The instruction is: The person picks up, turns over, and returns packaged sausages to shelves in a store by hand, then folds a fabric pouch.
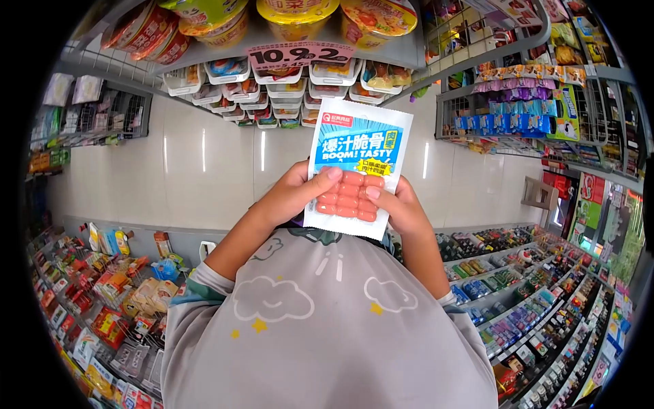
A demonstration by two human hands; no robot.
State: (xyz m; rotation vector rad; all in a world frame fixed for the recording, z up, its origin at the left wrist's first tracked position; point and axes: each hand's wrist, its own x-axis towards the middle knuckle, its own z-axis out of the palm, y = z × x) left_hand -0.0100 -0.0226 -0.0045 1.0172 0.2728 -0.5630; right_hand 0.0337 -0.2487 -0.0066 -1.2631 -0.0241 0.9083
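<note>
A flat white and blue packet [357, 146] with small pink sausages showing in its lower half is held upright in front of my body, its printed face turned up to the camera. My left hand [300, 189] grips its left edge, thumb on the front over the sausages. On the right edge my right hand [400, 206] pinches it the same way, thumb pressed on the front. The other fingers of both hands are mostly hidden behind the packet.
Ahead stands a shelf with instant noodle bowls [297, 20], a pink price tag [300, 54] and stacked white trays [286, 90] below. Hanging snack packs [504, 119] are at the right. Stocked shelves [504, 273] lie low right, packaged goods [112, 327] low left.
</note>
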